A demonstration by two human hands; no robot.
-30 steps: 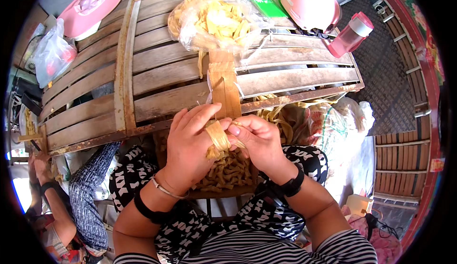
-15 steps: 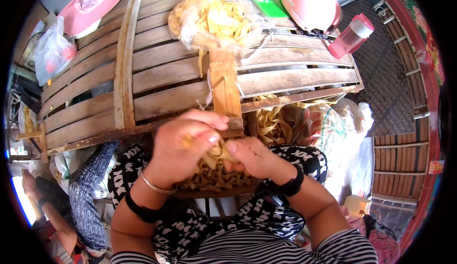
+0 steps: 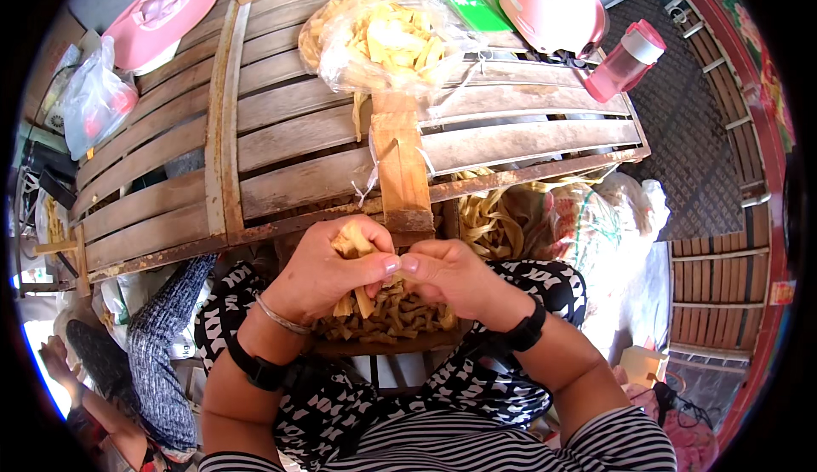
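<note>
1. Head view: My left hand (image 3: 328,268) closes around a folded yellow strip (image 3: 353,240), above a pile of short brownish pieces (image 3: 387,319); my right hand (image 3: 455,276) pinches shut beside the left thumb, seemingly on the strip's end, mostly hidden.
2. A snug fold and light, even tension would, I judge, serve best.
3. Ahead, a wooden plank (image 3: 400,165) juts from the slatted table (image 3: 289,174), limiting forward room; a clear bag of strips (image 3: 396,38) sits beyond.

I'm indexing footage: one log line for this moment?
left hand: holds yellow strip | right hand: close beside left | below: brown pieces
</note>
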